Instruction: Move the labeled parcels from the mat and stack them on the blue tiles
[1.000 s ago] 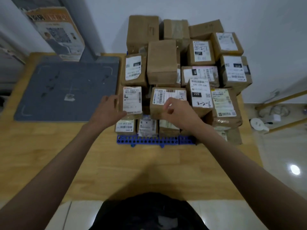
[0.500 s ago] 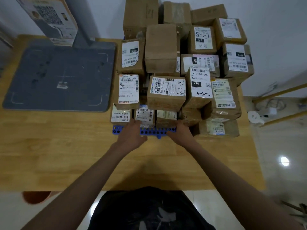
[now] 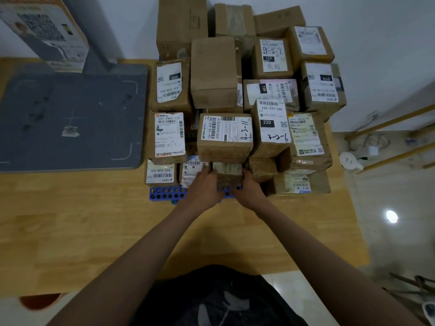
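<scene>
A pale wooden worktop [image 3: 70, 231] fills most of the view and stands against a plain white wall [image 3: 376, 31]. To its right lies a glossy light tiled floor [image 3: 388, 243] with a bright round reflection of a lamp [image 3: 391, 216], and on it a white round device [image 3: 349, 161] with loose cables near slanting wooden bars [image 3: 388, 122]. At the lower left edge, below the worktop, part of a reddish-brown round seat [image 3: 38, 301] shows.
</scene>
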A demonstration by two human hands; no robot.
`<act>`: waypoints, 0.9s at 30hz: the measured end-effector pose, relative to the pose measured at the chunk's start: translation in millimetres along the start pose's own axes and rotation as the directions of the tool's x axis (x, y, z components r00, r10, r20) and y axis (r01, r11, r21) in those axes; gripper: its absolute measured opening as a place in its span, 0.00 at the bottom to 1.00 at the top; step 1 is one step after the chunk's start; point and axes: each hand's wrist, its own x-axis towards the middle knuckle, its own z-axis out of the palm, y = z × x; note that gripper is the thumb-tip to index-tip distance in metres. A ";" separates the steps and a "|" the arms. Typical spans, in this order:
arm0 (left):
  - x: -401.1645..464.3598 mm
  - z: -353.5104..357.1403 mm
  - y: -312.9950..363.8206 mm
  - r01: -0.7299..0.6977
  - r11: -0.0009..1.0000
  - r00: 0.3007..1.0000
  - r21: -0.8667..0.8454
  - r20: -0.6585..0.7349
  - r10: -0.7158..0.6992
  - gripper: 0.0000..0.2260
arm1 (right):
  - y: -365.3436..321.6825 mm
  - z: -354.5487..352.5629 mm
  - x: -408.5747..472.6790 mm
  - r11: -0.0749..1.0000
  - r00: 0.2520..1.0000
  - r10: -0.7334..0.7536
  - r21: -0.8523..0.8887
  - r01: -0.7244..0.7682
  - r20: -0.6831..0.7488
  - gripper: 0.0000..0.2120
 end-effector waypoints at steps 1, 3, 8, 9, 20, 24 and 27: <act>2.1 0.8 2.1 0.020 0.999 1.000 -0.043 0.021 -0.019 0.26 | 1.1 0.5 0.3 1.000 1.000 -0.008 0.000 0.008 0.002 0.34; 4.3 3.2 5.5 0.054 0.995 0.998 -0.084 0.032 -0.051 0.29 | 2.6 1.6 0.6 1.000 1.000 -0.029 0.002 0.029 0.006 0.33; 0.5 8.5 11.2 0.113 0.985 0.993 -0.127 -0.030 -0.117 0.29 | 7.4 3.7 -0.8 0.998 0.998 -0.056 0.022 0.055 0.010 0.31; -0.2 8.4 11.4 0.119 0.985 0.992 -0.124 -0.020 -0.122 0.29 | 9.2 4.0 -1.2 0.999 0.999 -0.044 0.026 0.044 0.021 0.31; -12.0 5.2 10.8 0.151 0.971 0.985 -0.184 0.109 -0.133 0.33 | 24.5 9.3 -13.9 0.999 0.997 -0.040 -0.006 0.041 0.073 0.39; -19.1 11.6 13.5 0.192 0.960 0.977 -0.204 0.132 -0.168 0.38 | 32.3 9.6 -17.9 1.000 0.995 0.013 0.002 -0.013 0.096 0.38; -22.8 14.4 16.6 0.214 0.958 0.970 -0.190 0.158 -0.185 0.42 | 34.5 6.6 -19.3 0.999 0.994 0.028 0.022 -0.031 0.110 0.37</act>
